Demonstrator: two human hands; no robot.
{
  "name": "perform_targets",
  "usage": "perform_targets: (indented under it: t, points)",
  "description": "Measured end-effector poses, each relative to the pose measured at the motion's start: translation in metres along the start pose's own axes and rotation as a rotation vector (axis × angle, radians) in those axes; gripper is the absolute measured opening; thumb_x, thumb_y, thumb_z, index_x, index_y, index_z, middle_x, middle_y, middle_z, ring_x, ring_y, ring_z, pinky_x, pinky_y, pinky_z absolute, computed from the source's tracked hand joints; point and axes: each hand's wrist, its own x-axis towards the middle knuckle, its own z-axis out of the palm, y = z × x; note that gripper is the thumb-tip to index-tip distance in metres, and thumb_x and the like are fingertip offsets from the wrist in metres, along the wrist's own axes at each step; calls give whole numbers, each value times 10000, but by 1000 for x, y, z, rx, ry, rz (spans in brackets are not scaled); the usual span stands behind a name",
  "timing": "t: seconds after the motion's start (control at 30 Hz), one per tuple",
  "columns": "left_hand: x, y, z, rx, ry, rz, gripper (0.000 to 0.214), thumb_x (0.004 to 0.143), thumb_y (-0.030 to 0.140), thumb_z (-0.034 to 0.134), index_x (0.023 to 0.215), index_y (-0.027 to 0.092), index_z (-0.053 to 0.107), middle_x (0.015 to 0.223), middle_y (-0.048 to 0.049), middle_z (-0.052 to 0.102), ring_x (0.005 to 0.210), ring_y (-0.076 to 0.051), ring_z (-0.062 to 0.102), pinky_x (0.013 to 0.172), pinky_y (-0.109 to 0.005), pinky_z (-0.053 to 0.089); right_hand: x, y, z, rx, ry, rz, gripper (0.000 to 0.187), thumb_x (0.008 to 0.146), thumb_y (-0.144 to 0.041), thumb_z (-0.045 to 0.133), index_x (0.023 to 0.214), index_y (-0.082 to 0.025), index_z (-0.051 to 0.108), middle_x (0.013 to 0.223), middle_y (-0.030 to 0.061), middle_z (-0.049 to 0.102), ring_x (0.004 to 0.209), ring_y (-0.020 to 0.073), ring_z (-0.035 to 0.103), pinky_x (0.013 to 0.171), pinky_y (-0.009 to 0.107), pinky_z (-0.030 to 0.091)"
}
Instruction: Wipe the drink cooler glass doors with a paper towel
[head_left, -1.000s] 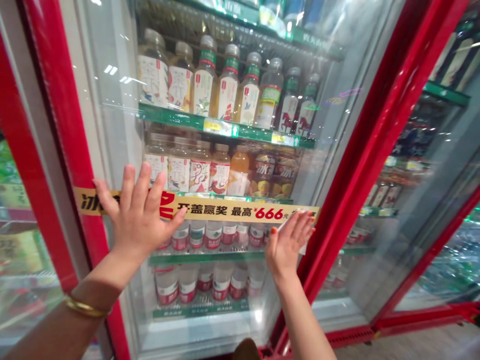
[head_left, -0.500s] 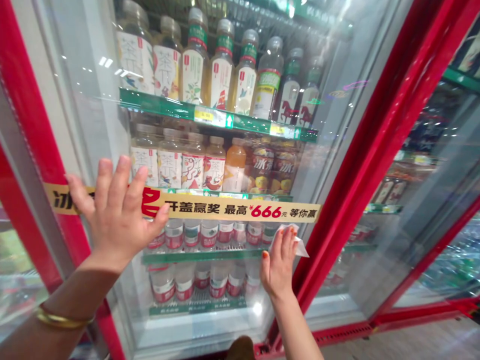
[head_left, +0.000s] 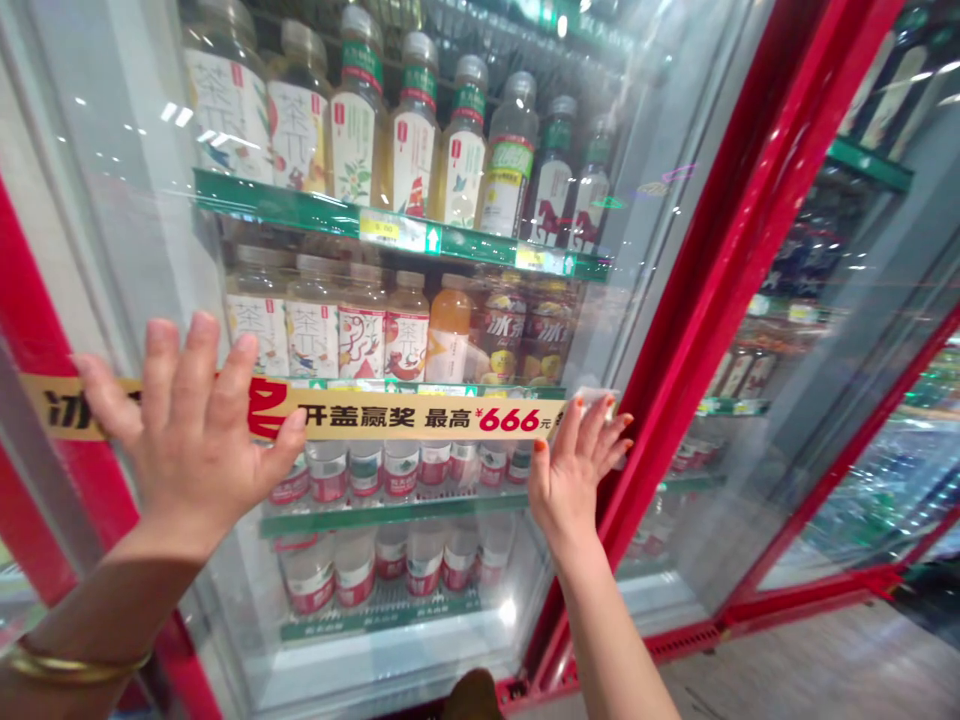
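My left hand (head_left: 191, 440) lies with its fingers spread flat against the glass door (head_left: 442, 665) of a drinks fridge, covering part of a yellow banner strip (head_left: 375, 415) stuck across it. Nothing is in that hand, and a gold bangle (head_left: 79, 667) circles its wrist. Near the door's right edge, my right hand (head_left: 571, 480) has its fingers fanned out over a white tissue (head_left: 596, 396), pressing it to the glass at the banner's right end. Most of the tissue is hidden under the fingers.
Behind the glass, bottled drinks (head_left: 409, 135) stand on green-edged shelves (head_left: 465, 240). Red frame posts (head_left: 720, 300) border the door, and another fridge door (head_left: 862, 420) is to the right. Grey floor (head_left: 825, 660) shows at lower right.
My right hand has moved up with the tissue, from below the banner onto its right end, and its fingers have spread wider. The view has shifted slightly; my left hand stays on the banner.
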Motion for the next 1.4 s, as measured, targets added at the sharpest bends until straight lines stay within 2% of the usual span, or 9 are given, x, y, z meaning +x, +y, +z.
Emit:
perform_targets:
  t: [0.23, 0.43, 0.57, 0.7, 0.8, 0.93, 1.13, 1.27, 1.4]
  points:
    - [0, 1, 0, -32, 3, -11, 939, 959, 537, 664, 1764, 399, 201, 1863, -9, 200, 1724, -420, 185, 1346, -799, -9, -19, -54, 3, 55, -98, -422, 919, 1072, -603, 564, 1800, -362, 58, 1899, 14, 85, 1755, 376, -62, 1404, 678, 163]
    - [2, 2, 0, -25, -11, -5, 925, 979, 480, 670, 1768, 374, 199, 1862, -25, 186, 1732, -398, 180, 1350, -810, 3, -7, -3, 5, 13, 40, -4, 867, 1138, -485, 387, 1783, -195, -116, 1869, 148, -184, 1714, 492, -174, 1267, 906, 178]
    - [4, 8, -3, 3, 0, -12, 964, 954, 432, 751, 1763, 369, 232, 1848, -41, 241, 1721, -387, 235, 1370, -797, 43, 7, -60, 11, 63, -1, -254, 966, 1113, -575, 438, 1780, -89, -64, 1884, 188, -10, 1745, 397, -116, 1380, 733, 126]
    - [-9, 6, -14, -62, -25, -61, 808, 1013, 353, 701, 1734, 382, 334, 1829, -33, 305, 1720, -363, 245, 1401, -747, 61, -53, -95, 12, 95, -53, -638, 901, 1083, -653, 499, 1770, -124, 253, 1866, 117, 218, 1759, 276, -83, 1427, 541, -62]
    - [-33, -6, -22, -74, -39, -84, 738, 1055, 293, 610, 1735, 374, 335, 1831, -27, 291, 1732, -346, 199, 1413, -718, 73, -63, -77, 12, 63, -36, -533, 894, 1097, -588, 504, 1772, -85, 204, 1856, 162, 227, 1760, 282, -56, 1426, 559, -37]
    - [-60, -23, -20, -43, -59, -105, 794, 1057, 284, 588, 1766, 343, 236, 1860, -31, 179, 1748, -326, 98, 1429, -665, 79, -5, -91, 10, 64, -5, -284, 871, 1119, -513, 437, 1782, -71, 86, 1850, 227, 201, 1756, 359, -11, 1383, 724, 91]
    - [-64, -25, -12, 18, -53, -85, 834, 1046, 315, 583, 1778, 347, 185, 1856, -45, 195, 1745, -278, 104, 1444, -585, 70, -18, -181, 13, 194, -34, -780, 721, 1096, -572, 529, 1710, -206, 432, 1839, 6, 300, 1754, 221, -112, 1420, 548, -140]
    - [-64, -25, -13, 42, -44, -76, 844, 1042, 330, 582, 1779, 352, 173, 1855, -45, 201, 1746, -263, 120, 1438, -589, 113, -59, -144, 12, 190, -58, -784, 629, 1101, -521, 540, 1674, -267, 501, 1802, -53, 373, 1755, 169, -56, 1439, 472, -86]
    - [-66, -25, -14, 12, -46, -100, 858, 1024, 353, 614, 1774, 376, 197, 1850, -30, 223, 1743, -280, 152, 1438, -608, 122, -26, -96, 5, 134, -2, -444, 797, 1108, -376, 515, 1785, -142, 165, 1840, 106, 285, 1761, 238, 13, 1440, 548, 24]
